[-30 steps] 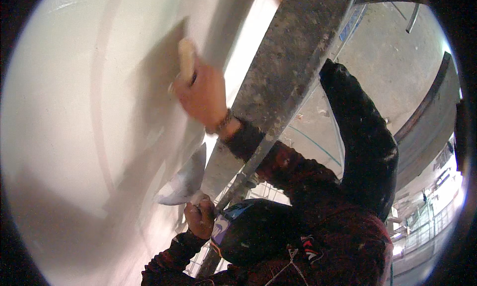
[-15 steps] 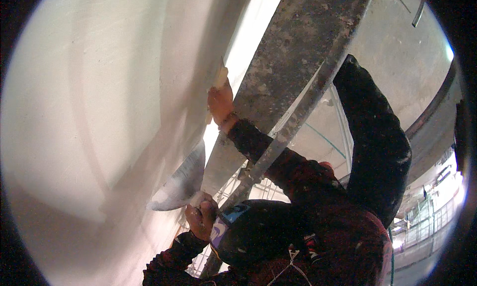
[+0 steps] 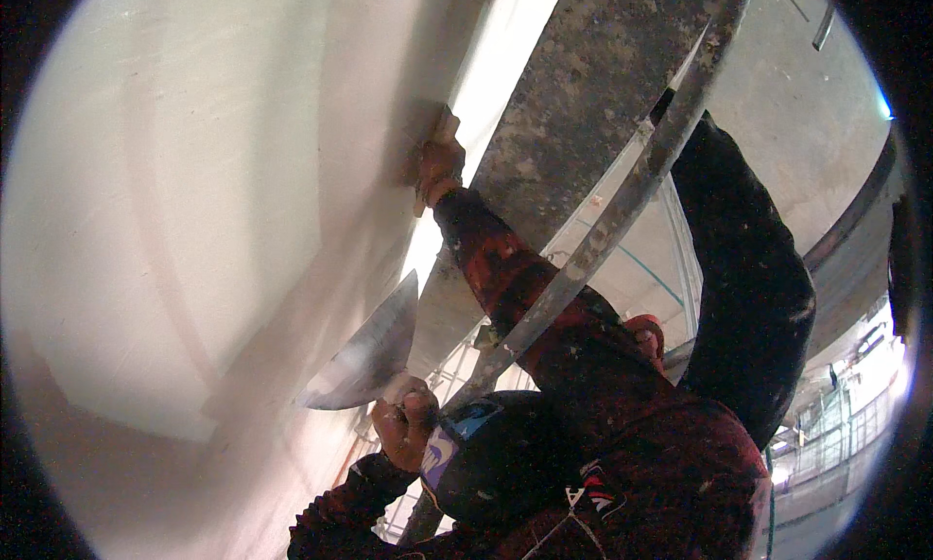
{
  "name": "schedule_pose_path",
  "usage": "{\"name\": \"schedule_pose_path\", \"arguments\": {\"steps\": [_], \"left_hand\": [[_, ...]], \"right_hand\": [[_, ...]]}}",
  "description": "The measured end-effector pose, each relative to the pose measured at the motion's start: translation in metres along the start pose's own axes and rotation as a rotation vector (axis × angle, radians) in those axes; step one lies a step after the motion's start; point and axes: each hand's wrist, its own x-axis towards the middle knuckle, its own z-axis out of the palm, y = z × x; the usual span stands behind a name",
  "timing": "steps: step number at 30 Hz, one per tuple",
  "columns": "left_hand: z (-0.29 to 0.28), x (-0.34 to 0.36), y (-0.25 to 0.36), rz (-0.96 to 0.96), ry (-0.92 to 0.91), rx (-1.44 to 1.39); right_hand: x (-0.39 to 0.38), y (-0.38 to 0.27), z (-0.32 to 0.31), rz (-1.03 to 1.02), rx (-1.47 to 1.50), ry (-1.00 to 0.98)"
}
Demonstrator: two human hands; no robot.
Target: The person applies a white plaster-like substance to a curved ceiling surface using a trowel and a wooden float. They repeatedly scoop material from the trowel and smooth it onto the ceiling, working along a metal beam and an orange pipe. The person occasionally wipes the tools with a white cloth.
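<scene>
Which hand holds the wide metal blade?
The left hand, low in the picture, holds the wide metal blade; the right hand, higher up at the white wall, holds a smaller pale-handled tool.

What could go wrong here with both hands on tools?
1. Both hands are busy: the left hand holds the wide blade and the right hand presses a small knife to the wall. Neither grips the metal rail, so a slip may be hard to catch.
2. The blade's tip sits close to the smooth wall and might gouge it.

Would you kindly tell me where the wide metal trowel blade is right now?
In the head view, the trowel blade sits low and left of centre against the pale wall, just above the left hand.
</scene>
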Motion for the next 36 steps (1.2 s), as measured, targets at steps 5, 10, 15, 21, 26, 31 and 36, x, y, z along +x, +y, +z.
{"name": "schedule_pose_path", "arguments": {"steps": [5, 10, 15, 21, 26, 31, 36], "left_hand": [[0.001, 0.003, 0.017, -0.036, 0.001, -0.018], [0.011, 0.001, 0.004, -0.070, 0.121, -0.177], [0.002, -0.006, -0.004, -0.216, 0.099, -0.580], [0.003, 0.005, 0.002, 0.006, 0.086, -0.548], [-0.005, 0.008, -0.018, 0.265, 0.082, -0.282], [-0.014, -0.017, -0.023, 0.620, 0.215, -0.217], [-0.004, -0.019, 0.030, 0.756, -0.088, -0.265]], "right_hand": [[-0.082, -0.051, 0.020, -0.267, -0.543, -0.026], [-0.194, -0.124, 0.009, -0.397, -0.599, -0.536], [-0.199, -0.152, -0.052, -0.387, -0.982, -0.948], [-0.128, -0.177, -0.137, -0.333, -0.869, -1.036], [-0.117, -0.260, -0.173, -1.300, -1.494, -1.023], [-0.222, -0.300, -0.223, 0.059, -0.441, -0.614], [-0.319, -0.332, -0.245, -0.337, -0.156, -0.469]]}}
